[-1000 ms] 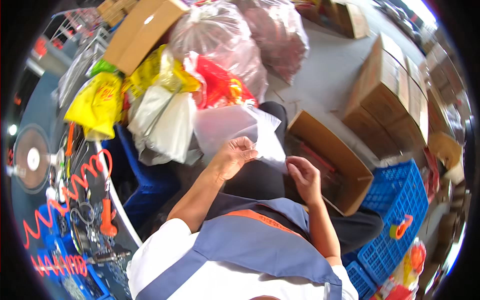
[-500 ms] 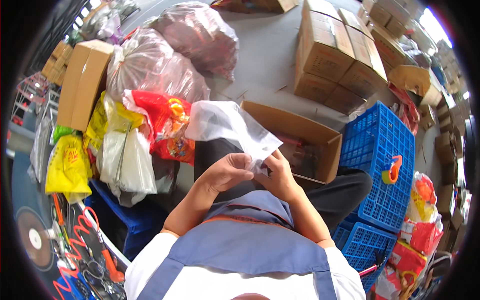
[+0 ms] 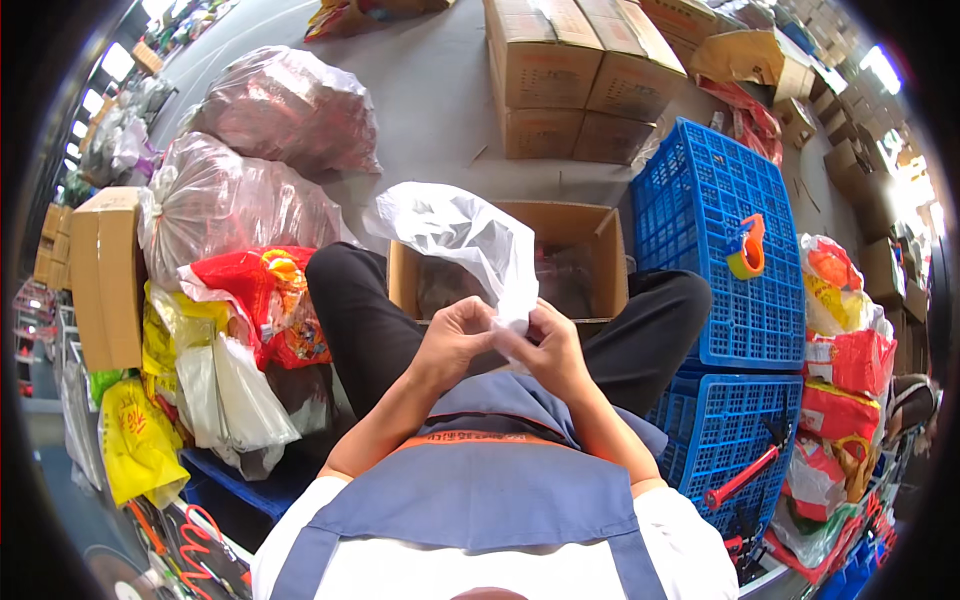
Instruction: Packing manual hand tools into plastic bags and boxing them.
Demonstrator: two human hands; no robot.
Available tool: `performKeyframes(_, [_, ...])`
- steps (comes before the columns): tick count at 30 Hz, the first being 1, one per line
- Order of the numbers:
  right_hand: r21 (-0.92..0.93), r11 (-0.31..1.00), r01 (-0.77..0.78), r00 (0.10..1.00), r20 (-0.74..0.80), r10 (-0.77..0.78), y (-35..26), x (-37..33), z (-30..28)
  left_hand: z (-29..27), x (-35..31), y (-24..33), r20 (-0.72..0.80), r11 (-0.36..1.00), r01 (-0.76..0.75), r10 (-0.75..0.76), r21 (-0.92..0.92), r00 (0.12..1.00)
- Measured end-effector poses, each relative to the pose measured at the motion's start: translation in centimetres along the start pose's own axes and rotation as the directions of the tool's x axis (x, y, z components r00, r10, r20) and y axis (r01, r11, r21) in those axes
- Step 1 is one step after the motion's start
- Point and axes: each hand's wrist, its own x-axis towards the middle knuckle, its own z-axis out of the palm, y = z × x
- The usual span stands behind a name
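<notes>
A thin white plastic bag point(image 3: 465, 230) stands up from between my two hands, its upper part puffed out and leaning left. My left hand point(image 3: 455, 338) pinches the gathered lower end of the bag. From the other side, my right hand point(image 3: 550, 345) grips that same end, fingertips close to the left ones. Just beyond the hands, an open cardboard box point(image 3: 612, 255) sits between my knees. Dark, clear-wrapped contents point(image 3: 568, 270) show inside it, too indistinct to name. The bag covers part of the box.
Blue plastic crates point(image 3: 720, 240) stand to the right, with an orange tape dispenser point(image 3: 746, 250) on top and a red-handled tool point(image 3: 742, 478) on the nearer one. At left are stuffed clear sacks point(image 3: 290, 110) and coloured plastic bags point(image 3: 140, 440). Stacked cartons point(image 3: 550, 70) stand ahead.
The view has swung to the right, so the surroundings sit further left. The bag's top has narrowed and stands more upright; both hands still hold its lower end.
</notes>
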Motion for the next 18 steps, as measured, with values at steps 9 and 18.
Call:
performKeyframes(9, [0.056, 0.993, -0.100, 0.990, -0.098, 0.106, 3.0, -0.6, -3.0, -1.1, 0.9, -2.4, -0.144, 0.984, -0.080, 0.057, -0.159, 0.988])
performKeyframes(18, [-0.116, 0.992, -0.059, 0.850, -0.527, -0.011, 3.6, -2.7, -8.3, -4.4, 2.7, -1.7, -0.127, 0.841, 0.036, -0.124, -0.540, 0.984])
